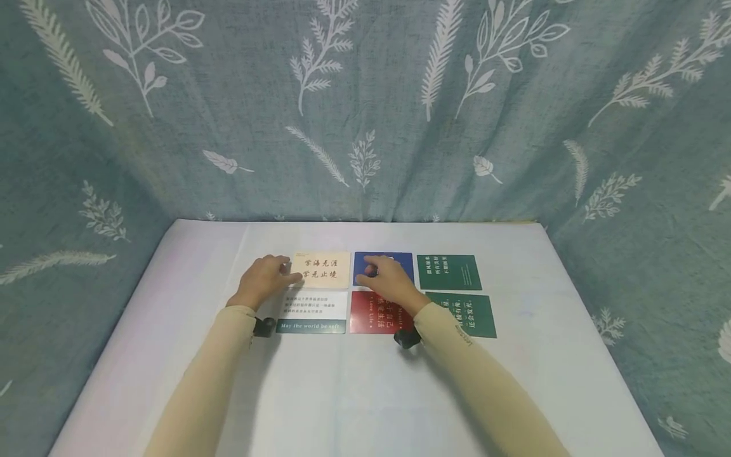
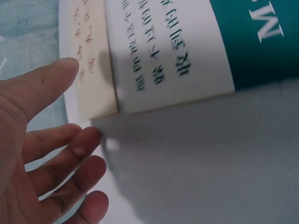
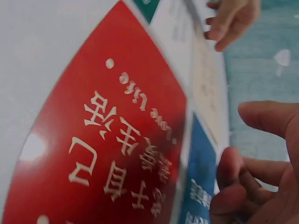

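Patterned cloth [image 1: 365,139] was hung behind the bench [image 1: 342,393]. At frame centre, the cream card [image 1: 321,270] and blue card [image 1: 407,263] were partly covered by left hand [image 1: 264,280] and right hand [image 1: 393,278], loosely spread; light touching of edges seemed advisable.

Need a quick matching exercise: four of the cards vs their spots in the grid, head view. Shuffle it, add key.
Cards:
1. Cream card
2. Blue card
3. Red card
4. White card with a green band

Spots:
A. Near row, middle
B. Far row, left
C. Near row, left
D. Far row, middle

Pairs: 1-B, 2-D, 3-A, 4-C
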`<action>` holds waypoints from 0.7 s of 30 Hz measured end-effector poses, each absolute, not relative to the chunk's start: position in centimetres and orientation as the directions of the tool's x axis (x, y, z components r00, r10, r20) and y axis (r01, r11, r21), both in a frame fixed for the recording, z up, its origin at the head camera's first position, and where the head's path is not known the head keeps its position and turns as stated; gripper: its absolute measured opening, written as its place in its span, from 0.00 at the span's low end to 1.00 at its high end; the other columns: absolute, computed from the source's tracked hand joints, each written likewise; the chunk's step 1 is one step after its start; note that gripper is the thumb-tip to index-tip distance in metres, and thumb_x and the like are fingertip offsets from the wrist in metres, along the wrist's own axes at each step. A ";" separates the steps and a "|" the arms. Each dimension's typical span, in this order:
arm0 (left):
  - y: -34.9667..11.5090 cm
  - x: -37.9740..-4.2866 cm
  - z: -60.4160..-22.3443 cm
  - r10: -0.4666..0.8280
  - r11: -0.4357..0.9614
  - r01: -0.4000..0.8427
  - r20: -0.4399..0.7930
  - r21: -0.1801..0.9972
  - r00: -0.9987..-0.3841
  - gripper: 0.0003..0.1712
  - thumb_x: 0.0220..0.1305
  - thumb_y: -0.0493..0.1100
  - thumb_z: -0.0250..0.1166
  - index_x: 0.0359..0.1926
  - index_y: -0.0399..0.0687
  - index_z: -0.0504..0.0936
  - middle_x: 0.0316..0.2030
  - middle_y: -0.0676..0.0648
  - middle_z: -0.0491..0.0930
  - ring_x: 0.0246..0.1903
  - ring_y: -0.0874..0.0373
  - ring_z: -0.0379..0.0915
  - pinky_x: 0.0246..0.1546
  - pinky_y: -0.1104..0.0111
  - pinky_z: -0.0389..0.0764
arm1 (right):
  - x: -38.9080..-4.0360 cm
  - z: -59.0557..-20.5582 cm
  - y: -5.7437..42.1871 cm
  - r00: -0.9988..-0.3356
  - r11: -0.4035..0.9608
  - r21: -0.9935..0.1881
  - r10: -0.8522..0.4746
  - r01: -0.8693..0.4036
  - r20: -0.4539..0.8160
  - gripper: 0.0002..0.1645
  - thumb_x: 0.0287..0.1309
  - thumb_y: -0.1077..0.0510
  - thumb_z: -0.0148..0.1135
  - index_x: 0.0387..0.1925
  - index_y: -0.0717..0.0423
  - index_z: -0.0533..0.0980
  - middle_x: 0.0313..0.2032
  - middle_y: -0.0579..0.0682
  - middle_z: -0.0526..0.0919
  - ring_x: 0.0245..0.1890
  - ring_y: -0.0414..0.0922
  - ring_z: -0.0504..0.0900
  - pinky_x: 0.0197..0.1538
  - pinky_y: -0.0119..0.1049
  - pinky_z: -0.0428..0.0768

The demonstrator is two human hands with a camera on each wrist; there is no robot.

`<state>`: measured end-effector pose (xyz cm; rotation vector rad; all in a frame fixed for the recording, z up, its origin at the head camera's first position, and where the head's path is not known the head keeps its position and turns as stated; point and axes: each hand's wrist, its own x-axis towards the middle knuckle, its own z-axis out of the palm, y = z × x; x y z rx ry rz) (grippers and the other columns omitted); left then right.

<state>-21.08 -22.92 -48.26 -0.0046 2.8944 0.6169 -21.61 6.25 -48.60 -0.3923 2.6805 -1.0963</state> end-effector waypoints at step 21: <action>-20.9 -21.6 -48.5 -0.013 0.960 -0.053 -0.144 0.277 -0.990 0.23 0.65 0.59 0.68 0.30 0.42 0.82 0.34 0.41 0.76 0.36 0.46 0.70 0.37 0.52 0.76 | -22.9 -49.0 1.3 -0.957 0.916 -0.357 -0.250 -0.186 -0.143 0.18 0.66 0.45 0.60 0.38 0.57 0.82 0.34 0.50 0.77 0.29 0.46 0.76 0.36 0.46 0.79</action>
